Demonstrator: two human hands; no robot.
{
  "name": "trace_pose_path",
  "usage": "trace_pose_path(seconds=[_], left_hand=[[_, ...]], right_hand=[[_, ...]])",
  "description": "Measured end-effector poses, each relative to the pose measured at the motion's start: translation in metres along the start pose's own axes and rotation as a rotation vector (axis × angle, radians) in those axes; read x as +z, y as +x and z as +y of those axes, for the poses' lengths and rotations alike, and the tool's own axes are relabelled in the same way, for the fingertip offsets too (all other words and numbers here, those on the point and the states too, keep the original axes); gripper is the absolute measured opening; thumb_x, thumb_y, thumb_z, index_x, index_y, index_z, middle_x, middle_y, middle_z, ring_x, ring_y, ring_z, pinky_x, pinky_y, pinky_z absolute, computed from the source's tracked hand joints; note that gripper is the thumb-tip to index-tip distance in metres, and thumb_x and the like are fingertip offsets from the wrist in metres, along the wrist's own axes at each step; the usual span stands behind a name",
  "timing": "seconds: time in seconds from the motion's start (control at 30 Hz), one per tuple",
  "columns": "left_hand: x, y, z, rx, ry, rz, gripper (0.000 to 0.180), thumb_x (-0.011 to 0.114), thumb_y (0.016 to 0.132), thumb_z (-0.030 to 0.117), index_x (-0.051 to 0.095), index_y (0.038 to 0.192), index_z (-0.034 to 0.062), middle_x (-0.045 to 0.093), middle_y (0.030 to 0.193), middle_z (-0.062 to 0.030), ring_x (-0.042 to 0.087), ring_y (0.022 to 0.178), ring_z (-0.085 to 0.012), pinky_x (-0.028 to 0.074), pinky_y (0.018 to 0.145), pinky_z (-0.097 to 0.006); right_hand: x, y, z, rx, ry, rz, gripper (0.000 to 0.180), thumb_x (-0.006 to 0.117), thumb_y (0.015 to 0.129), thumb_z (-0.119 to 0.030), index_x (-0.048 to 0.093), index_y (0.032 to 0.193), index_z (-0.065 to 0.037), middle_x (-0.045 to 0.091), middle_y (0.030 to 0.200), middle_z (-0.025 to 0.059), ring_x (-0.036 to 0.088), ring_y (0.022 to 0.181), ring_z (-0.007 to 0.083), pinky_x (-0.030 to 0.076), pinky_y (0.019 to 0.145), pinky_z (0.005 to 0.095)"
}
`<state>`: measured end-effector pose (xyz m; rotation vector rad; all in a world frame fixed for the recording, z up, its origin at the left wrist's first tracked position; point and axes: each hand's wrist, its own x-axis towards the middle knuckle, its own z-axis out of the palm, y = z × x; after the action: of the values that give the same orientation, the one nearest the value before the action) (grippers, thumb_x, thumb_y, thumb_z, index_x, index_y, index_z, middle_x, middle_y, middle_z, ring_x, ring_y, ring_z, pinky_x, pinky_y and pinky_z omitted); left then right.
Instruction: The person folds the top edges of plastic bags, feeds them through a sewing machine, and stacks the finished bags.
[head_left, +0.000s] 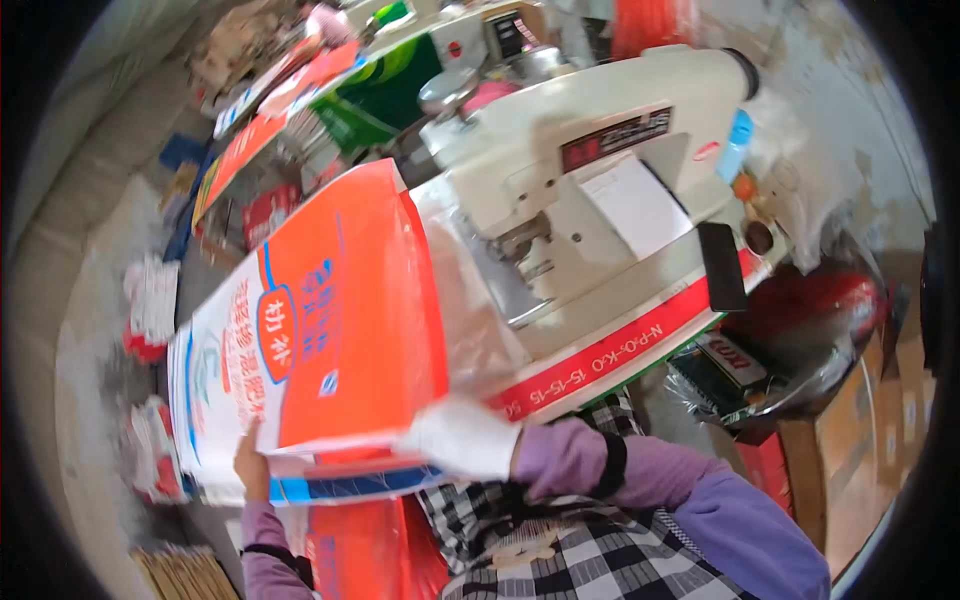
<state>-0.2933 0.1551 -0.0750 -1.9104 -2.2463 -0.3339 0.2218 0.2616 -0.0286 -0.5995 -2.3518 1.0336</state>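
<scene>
A large woven sack [330, 320], orange and white with blue print, lies flat across the table in front of a cream industrial sewing machine [600, 170]. My left hand [250, 465] grips the sack's near left corner from below. My right hand [460, 440], in a white glove, holds the sack's near edge, close to the machine's base. The sack's far end reaches the needle area [520, 250]. More sacks lie stacked under the top one.
A long row of orange and green sacks [290, 110] runs away at the upper left. Sack bundles [150, 300] lie on the floor at left. A red bin with a plastic liner [800, 340] and cardboard boxes [870, 420] stand at right.
</scene>
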Motion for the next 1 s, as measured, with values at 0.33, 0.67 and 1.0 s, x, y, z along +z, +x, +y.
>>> trace_pose_path(seconds=[0.33, 0.67, 1.0], left_hand=[[-0.079, -0.108, 0.101, -0.442, -0.239, 0.239, 0.069, 0.059, 0.096, 0.026, 0.027, 0.15, -0.0023, 0.034, 0.153, -0.0195, 0.027, 0.145, -0.0303, 0.02, 0.118, -0.041], [0.039, 0.074, 0.068, 0.071, -0.166, -0.485, 0.064, 0.034, 0.102, 0.049, 0.027, 0.154, 0.0117, 0.021, 0.162, -0.0108, 0.015, 0.15, -0.0301, 0.011, 0.12, -0.052], [0.054, 0.033, 0.188, 0.039, -0.067, -0.306, 0.065, 0.047, 0.095, 0.053, 0.034, 0.151, 0.0206, 0.027, 0.158, -0.0127, 0.022, 0.147, -0.0361, 0.016, 0.109, -0.072]], right_hand=[[-0.014, 0.136, 0.096, -0.031, -0.235, 0.717, 0.068, 0.068, 0.081, -0.023, 0.043, 0.143, -0.01, 0.063, 0.122, 0.0212, 0.059, 0.113, 0.0386, 0.047, 0.099, 0.0452], [0.114, 0.059, 0.04, -0.203, -0.298, 0.137, 0.023, 0.055, 0.085, -0.015, 0.068, 0.104, -0.012, 0.063, 0.067, 0.0085, 0.064, 0.059, 0.0298, 0.049, 0.052, 0.0462], [0.053, 0.079, -0.021, -0.395, -0.301, 0.059, 0.033, 0.063, 0.085, -0.022, 0.067, 0.115, -0.009, 0.056, 0.132, 0.0159, 0.052, 0.123, 0.0335, 0.045, 0.1, 0.0422]])
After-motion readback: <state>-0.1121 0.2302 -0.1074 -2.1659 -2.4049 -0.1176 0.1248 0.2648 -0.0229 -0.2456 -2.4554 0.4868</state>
